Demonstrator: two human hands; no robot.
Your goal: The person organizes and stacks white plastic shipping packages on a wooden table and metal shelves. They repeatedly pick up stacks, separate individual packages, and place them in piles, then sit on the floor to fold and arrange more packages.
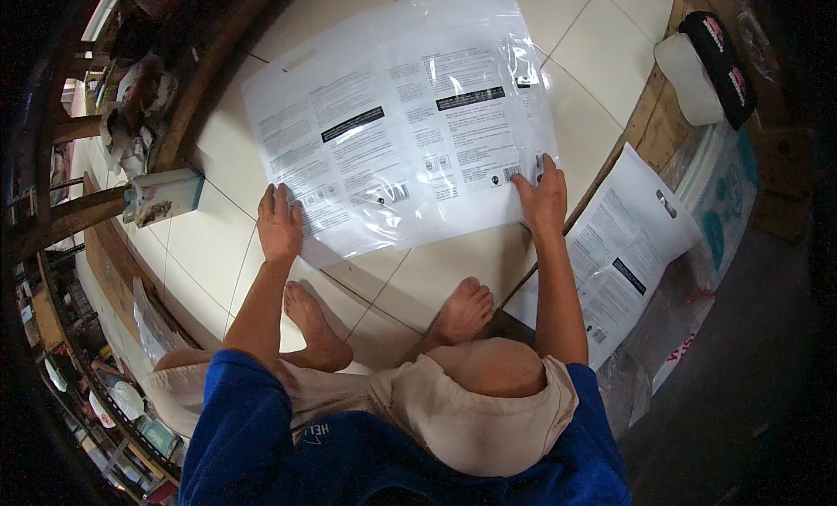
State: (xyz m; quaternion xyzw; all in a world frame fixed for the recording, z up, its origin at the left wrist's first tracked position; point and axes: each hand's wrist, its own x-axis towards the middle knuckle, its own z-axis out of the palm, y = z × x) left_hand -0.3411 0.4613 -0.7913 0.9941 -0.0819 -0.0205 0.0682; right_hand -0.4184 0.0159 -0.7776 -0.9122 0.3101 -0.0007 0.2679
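Note:
A large clear plastic bag [401, 114] with printed white panels lies flat on the tiled floor [218, 218] in front of me. My left hand [279, 223] presses flat on its near left corner, fingers apart. At the near right corner my right hand [542, 196] rests on the bag's edge, fingers spread on the plastic. Both my bare feet stand on the tiles just below the bag.
A stack of similar printed plastic bags [623, 253] lies to my right over a wooden board [654, 114]. A black and white cap [711, 66] sits at the far right. A small box [166, 196] lies to the left beside wooden furniture.

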